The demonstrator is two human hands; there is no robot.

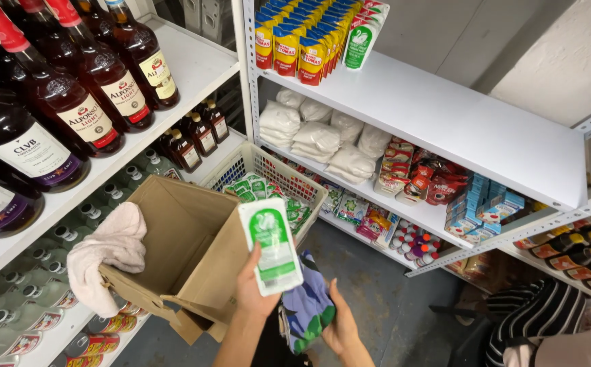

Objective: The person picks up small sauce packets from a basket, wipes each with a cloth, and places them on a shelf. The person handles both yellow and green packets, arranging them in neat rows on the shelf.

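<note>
Left hand point(255, 289) lifts pouch point(271, 246) (basket point(238, 170) seemingly holds more).

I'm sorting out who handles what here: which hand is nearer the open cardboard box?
Left. The left hand, holding up a green-and-white pouch, is right against the cardboard box. The right hand is lower and farther right, on a blue-and-green cloth.

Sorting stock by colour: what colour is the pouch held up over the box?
White with green, clearest in the head view: the pouch in the left hand.
</note>
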